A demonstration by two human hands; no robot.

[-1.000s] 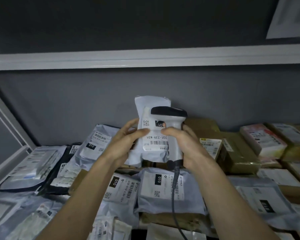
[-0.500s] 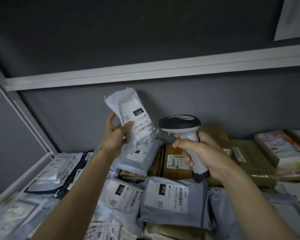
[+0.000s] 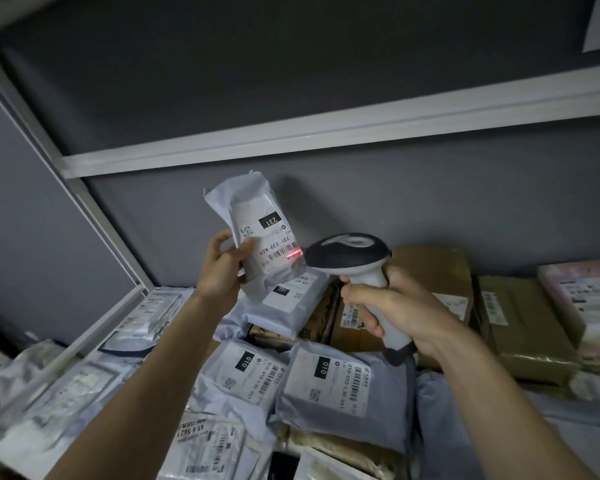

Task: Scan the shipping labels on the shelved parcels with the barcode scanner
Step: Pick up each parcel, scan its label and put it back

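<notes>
Your left hand [image 3: 222,271] pinches the light, floppy poly mailer [image 3: 253,237] by its lower edge at frame centre, so keep its label flat while your right hand [image 3: 392,306] grips the scanner [image 3: 352,254].

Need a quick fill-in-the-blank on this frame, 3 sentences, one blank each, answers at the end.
1. The white parcel is held up by the ____ hand.
2. The barcode scanner, gripped by the right hand, casts a ____ line on the parcel's barcode.
3. The black box on the held parcel's label reads ____.

Answers: left; red; 231
</notes>
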